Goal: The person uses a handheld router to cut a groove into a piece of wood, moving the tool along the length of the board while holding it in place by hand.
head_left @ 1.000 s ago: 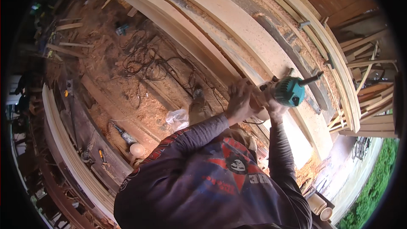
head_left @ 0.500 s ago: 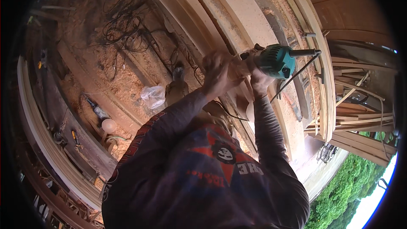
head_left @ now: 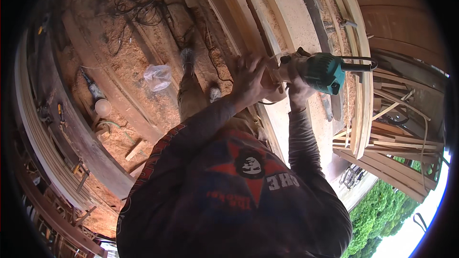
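A teal handheld trim router [head_left: 326, 73] lies on its side across the long pale boards, its motor end pointing right. My right hand [head_left: 299, 91] wraps round its body near the base from the near side. My left hand [head_left: 249, 81] is just left of the router's base plate [head_left: 274, 72], fingers apart and stretched away from me over a board's edge. Its thumb side is close to the base, but whether it touches cannot be made out. A dark cord [head_left: 364, 59] runs from the router's right end. The cutter is hidden.
Long curved boards [head_left: 282, 9] are stacked ahead and to the right, dusted with shavings. On the shaving-covered floor at left are tangled cables [head_left: 143, 7], a plastic bag [head_left: 158, 77], a grinder-like tool [head_left: 93, 88] and a thick dark beam [head_left: 86, 134]. Loose slats [head_left: 397, 148] pile at far right.
My view has shifted, and the floor things appear further left. The router and my right hand sit slightly further right. My left hand, blurred before, now shows spread fingers beside the base.
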`<state>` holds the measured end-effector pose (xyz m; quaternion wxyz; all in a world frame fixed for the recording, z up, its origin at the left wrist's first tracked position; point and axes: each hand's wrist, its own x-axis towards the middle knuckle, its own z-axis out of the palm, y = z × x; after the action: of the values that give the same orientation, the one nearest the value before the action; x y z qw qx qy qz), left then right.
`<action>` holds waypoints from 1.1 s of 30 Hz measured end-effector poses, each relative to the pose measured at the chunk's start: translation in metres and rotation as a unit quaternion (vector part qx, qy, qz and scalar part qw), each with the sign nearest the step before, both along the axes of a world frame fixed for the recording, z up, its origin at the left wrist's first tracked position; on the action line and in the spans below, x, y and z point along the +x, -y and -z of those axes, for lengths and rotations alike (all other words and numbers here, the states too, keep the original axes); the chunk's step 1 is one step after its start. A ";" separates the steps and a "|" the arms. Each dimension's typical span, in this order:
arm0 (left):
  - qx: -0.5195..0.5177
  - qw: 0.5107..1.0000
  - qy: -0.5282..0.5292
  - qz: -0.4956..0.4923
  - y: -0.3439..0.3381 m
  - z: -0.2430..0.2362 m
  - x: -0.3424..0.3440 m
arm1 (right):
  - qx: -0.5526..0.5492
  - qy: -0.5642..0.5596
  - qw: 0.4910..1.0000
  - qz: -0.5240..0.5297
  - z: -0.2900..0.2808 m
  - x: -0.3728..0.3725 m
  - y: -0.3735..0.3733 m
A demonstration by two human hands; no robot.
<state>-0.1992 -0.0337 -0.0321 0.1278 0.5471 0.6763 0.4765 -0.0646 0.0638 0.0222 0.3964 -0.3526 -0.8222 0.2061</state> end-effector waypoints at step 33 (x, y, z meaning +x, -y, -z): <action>-0.010 0.997 -0.034 -0.075 0.003 -0.009 0.021 | -0.020 -0.014 0.999 -0.048 -0.007 -0.001 -0.009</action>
<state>-0.1786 -0.0370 -0.0233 0.0743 0.5094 0.7239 0.4593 -0.0659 0.0730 0.0292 0.3904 -0.3181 -0.8281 0.2463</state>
